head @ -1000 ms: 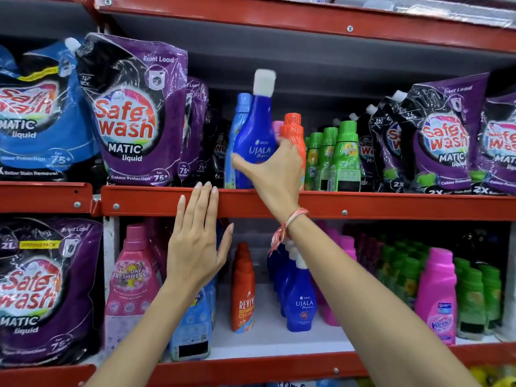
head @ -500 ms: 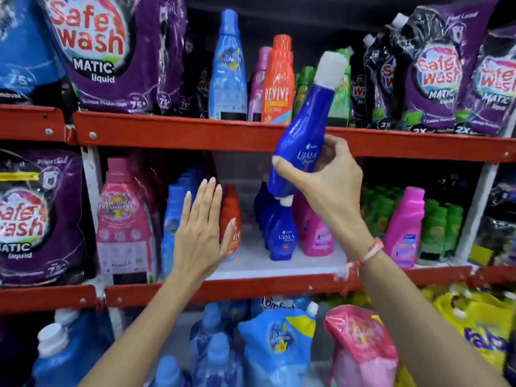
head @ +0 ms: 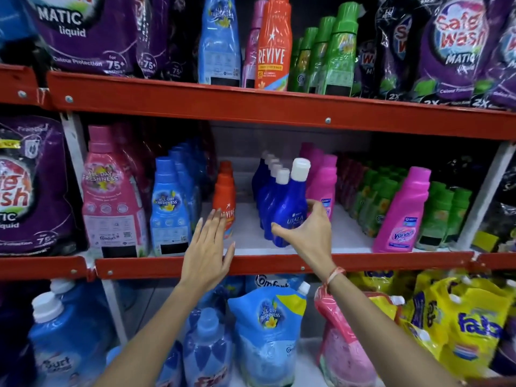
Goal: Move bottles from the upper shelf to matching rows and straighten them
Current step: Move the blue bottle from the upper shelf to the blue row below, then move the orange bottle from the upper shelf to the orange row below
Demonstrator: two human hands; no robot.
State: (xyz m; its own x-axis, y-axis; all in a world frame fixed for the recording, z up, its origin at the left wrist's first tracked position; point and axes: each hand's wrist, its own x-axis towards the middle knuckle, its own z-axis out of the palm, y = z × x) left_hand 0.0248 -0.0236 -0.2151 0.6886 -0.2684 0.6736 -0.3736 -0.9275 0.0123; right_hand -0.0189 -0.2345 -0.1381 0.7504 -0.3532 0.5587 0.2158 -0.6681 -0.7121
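Note:
My right hand [head: 310, 234] grips a dark blue Ujala bottle [head: 290, 203] with a white cap, tilted slightly right, at the front of the row of matching blue bottles [head: 266, 188] on the middle shelf [head: 279, 265]. Its base is at or just above the shelf board. My left hand [head: 206, 252] hovers open with flat fingers in front of the orange Revive bottles [head: 224, 195] on the same shelf. On the upper shelf [head: 279, 106] stand a light blue bottle [head: 219, 40], a pink bottle [head: 251, 46], an orange Revive bottle [head: 273, 46] and green bottles [head: 332, 51].
Purple Safe Wash pouches [head: 92, 29] fill both ends of the upper shelf. The middle shelf also holds pink Comfort bottles [head: 111, 191], light blue bottles [head: 170, 202], pink Vanish bottles [head: 402, 216] and green bottles [head: 379, 199]. Refill pouches [head: 268, 331] crowd the bottom shelf.
My right hand carried the blue Ujala bottle from the upper shelf down to the front of its matching row on the middle shelf. The view dropped; my left hand stayed open, moving lower.

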